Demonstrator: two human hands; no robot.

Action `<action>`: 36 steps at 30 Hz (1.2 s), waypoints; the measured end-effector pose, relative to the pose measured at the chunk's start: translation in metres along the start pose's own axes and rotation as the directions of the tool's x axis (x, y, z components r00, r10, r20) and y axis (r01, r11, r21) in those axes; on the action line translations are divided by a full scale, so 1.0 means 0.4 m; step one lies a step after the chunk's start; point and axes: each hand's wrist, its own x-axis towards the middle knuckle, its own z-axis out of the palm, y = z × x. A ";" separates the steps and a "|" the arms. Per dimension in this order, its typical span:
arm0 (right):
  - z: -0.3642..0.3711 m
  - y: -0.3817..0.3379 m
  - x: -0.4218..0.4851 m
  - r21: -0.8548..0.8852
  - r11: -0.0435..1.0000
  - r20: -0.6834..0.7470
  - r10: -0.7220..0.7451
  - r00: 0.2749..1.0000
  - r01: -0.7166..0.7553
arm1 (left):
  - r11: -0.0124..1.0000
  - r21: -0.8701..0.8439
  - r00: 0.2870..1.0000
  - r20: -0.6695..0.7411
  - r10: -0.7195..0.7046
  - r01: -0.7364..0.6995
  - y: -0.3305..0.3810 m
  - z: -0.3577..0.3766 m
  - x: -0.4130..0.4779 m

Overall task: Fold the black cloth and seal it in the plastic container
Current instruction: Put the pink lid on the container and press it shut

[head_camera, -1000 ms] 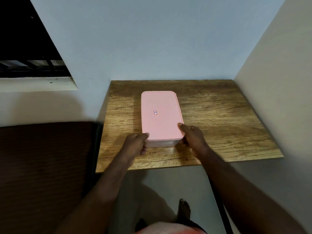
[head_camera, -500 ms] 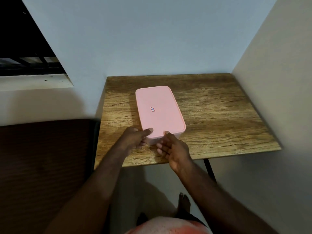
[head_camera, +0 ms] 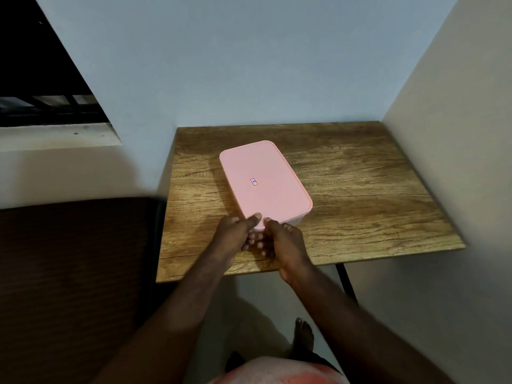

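Note:
A rectangular plastic container with a pink lid (head_camera: pixel 264 180) lies on the wooden table (head_camera: pixel 360 189), turned slightly clockwise. A small red and blue sticker marks the middle of the lid. My left hand (head_camera: pixel 235 232) and my right hand (head_camera: pixel 285 242) meet at the container's near left corner. Both thumbs press on the lid's edge there, and the fingers curl under the rim. The black cloth is not visible; the closed lid hides the inside.
The table stands in a corner, with a blue-grey wall behind and a cream wall (head_camera: pixel 457 162) on the right. A dark brown surface (head_camera: pixel 69 273) adjoins the table's left side. A dark window opening (head_camera: pixel 41 79) sits upper left. My foot (head_camera: pixel 303 336) is on the floor below.
My right hand slid from the container's near right corner to its near left corner, beside my left hand. The container has turned a little clockwise.

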 end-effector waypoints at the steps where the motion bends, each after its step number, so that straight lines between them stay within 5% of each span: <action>1: -0.006 -0.005 0.007 -0.034 0.999 0.017 0.008 1.000 -0.007 | 1.000 -0.010 1.000 -0.015 0.019 -0.019 -0.003 0.007 -0.005; 9: -0.127 -0.101 0.109 -0.270 0.962 0.187 0.093 0.978 -0.040 | 0.996 0.042 0.997 0.030 0.078 -0.079 -0.039 0.072 -0.035; 14: -0.199 -0.168 0.183 -0.190 0.982 -0.013 -0.019 1.000 0.016 | 0.879 0.330 0.935 0.037 0.352 -0.344 -0.094 0.034 -0.032; 16: -0.207 -0.176 0.194 -0.314 0.943 -0.173 -0.169 0.970 0.108 | 0.763 0.412 0.831 -0.026 0.556 -0.498 -0.082 -0.001 -0.022; 18: -0.197 -0.176 0.184 -0.569 0.785 -0.249 -0.446 0.860 0.243 | 0.540 0.571 0.622 -0.064 0.780 -0.619 -0.042 -0.036 -0.011; 20: -0.175 -0.177 0.179 -0.754 0.528 -0.078 -0.662 0.745 0.391 | 0.339 0.695 0.439 -0.037 0.898 -0.634 0.002 -0.064 0.018; 21: -0.163 -0.180 0.187 -0.802 0.405 0.047 -0.689 0.723 0.439 | 0.290 0.734 0.421 -0.007 0.907 -0.614 0.028 -0.071 0.038; 23: -0.146 -0.190 0.224 -0.874 0.174 0.261 -0.620 0.740 0.454 | 0.263 0.797 0.508 0.064 0.859 -0.544 0.073 -0.065 0.090; 25: -0.133 -0.210 0.265 -0.909 0.009 0.356 -0.505 0.786 0.417 | 0.304 0.859 0.686 0.073 0.724 -0.412 0.107 -0.038 0.126; 28: -0.122 -0.240 0.307 -0.923 -0.082 0.379 -0.360 0.852 0.376 | 0.356 0.895 0.833 0.029 0.553 -0.268 0.110 -0.001 0.166; 32: -0.124 -0.241 0.325 -0.923 -0.133 0.386 -0.291 0.876 0.362 | 0.275 0.947 0.856 -0.001 0.518 -0.166 0.075 0.012 0.183; 36: -0.129 -0.234 0.320 -0.917 -0.070 0.394 -0.321 0.861 0.393 | 0.238 0.958 0.853 0.014 0.521 -0.161 0.071 0.017 0.185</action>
